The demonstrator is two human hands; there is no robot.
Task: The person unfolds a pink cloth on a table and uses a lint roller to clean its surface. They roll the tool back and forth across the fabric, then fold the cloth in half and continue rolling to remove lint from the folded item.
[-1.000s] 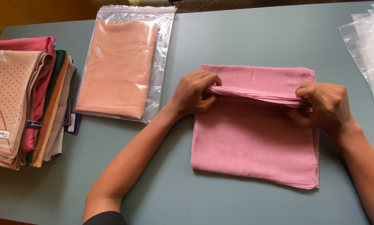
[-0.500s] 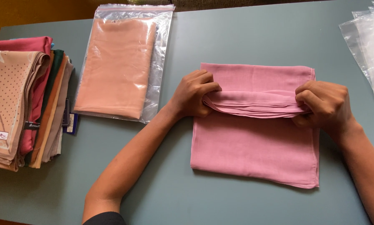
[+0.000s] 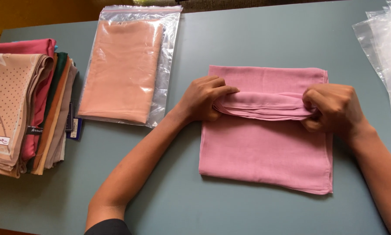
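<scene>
A pink folded cloth [image 3: 265, 152] lies flat on the grey-blue table [image 3: 256, 39]. My left hand [image 3: 202, 99] pinches the left end of a raised fold across the cloth's middle. At the fold's right end, my right hand [image 3: 332, 109] grips the layers in a closed fist. The fold [image 3: 265, 105] stands up as a thick ridge of several layers between both hands.
A peach cloth sealed in a clear plastic bag [image 3: 126, 65] lies to the left. A stack of folded cloths [image 3: 23, 109] in several colours sits at the table's left edge. Empty clear plastic bags [image 3: 385, 56] lie at the right edge.
Both hands have drawn the gathered fold toward me, from near the cloth's far edge down to about its middle. More flat pink cloth now shows beyond the fold.
</scene>
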